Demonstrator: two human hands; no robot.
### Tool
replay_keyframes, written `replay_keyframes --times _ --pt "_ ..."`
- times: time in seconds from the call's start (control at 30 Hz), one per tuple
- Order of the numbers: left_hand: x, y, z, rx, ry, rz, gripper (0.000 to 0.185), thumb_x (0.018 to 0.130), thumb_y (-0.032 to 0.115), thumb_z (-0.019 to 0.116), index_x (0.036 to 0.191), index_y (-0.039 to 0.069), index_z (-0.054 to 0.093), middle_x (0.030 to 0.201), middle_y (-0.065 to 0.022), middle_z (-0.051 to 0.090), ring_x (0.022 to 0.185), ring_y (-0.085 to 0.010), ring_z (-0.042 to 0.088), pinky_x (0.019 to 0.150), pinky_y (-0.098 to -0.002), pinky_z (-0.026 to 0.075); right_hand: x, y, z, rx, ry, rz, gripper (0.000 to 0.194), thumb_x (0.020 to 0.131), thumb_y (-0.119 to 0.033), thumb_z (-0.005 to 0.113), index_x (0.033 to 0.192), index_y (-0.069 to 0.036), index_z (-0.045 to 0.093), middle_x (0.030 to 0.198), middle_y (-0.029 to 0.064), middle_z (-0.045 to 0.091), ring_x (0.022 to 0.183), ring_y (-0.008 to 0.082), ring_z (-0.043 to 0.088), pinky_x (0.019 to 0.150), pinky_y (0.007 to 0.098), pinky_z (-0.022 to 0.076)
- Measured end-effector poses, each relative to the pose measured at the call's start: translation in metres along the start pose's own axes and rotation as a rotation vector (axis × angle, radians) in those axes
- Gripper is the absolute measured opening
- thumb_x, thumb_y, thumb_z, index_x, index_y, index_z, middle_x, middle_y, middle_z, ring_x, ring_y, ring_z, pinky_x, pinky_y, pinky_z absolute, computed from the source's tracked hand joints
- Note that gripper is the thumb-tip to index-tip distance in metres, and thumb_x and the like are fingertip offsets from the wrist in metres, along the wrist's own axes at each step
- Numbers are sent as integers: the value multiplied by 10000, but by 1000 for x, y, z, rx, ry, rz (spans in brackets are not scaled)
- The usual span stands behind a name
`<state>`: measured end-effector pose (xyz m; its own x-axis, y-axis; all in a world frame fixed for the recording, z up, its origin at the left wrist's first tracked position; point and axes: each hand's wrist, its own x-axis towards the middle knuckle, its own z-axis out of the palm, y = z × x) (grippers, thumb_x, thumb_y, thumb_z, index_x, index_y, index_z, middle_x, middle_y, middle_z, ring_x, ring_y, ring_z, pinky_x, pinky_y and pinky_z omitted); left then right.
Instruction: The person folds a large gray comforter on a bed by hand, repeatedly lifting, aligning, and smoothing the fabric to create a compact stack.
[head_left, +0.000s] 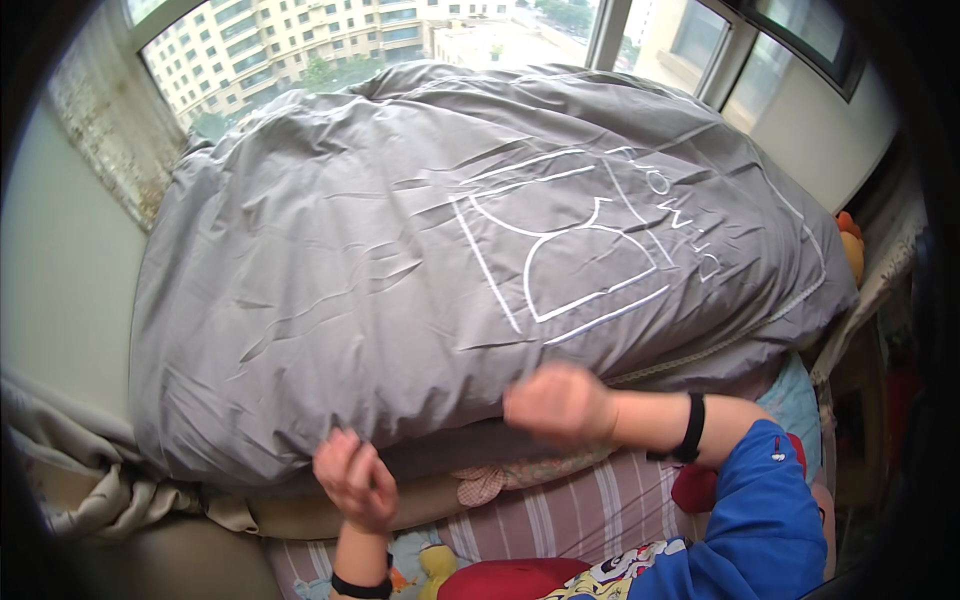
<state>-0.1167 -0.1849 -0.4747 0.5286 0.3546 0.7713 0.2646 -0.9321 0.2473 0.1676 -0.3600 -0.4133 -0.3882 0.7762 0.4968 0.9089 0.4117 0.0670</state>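
A large grey quilt (360, 225) with white line stitching and some writing spreads before me, wrinkled and puffed up. At its near edge, left of the middle, my left hand (356, 480) has its fingers bent against the fabric. My right hand (559, 405) is a blurred fist over the near edge, farther right. Whether either hand grips the cloth cannot be made out. Both wrists wear black bands. Under the near edge, a patterned cloth (525, 476) with a checked piece lies on a striped bed sheet (592, 502).
Behind the quilt is a window (360, 37) facing tall buildings. A bunched beige cloth (97, 480) lies at the left, below a pale wall (67, 270). A yellow plush toy (437, 566) is close to my body. An orange toy (850, 244) peeks out at the right.
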Motion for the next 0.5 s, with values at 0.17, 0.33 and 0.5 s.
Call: replay_keyframes --times 0.17,0.33,0.5 --pt "108 -93 19 498 -649 -525 574 926 437 444 1440 214 322 1525 -67 215 1408 -254 175 1112 -552 81 -7 115 -18 -183 -285 920 624 894 -494 472 1427 -201 333 1507 70 245 1397 311 166 1090 597 92" --pt "121 -185 37 816 -719 -683 584 947 534 299 1468 280 225 1549 -17 135 1418 -209 145 1085 -612 87 -44 133 25 -171 -206 930 671 893 -573 398 1444 -206 292 1524 50 217 1412 263 154 1108 575 36" --pt "142 -202 49 874 -741 -813 563 956 510 288 1465 277 226 1549 -35 125 1417 -239 136 1057 -642 140 -49 130 35 -185 -97 938 669 895 -574 381 1445 -205 289 1524 39 219 1413 255 154 1115 562 18"
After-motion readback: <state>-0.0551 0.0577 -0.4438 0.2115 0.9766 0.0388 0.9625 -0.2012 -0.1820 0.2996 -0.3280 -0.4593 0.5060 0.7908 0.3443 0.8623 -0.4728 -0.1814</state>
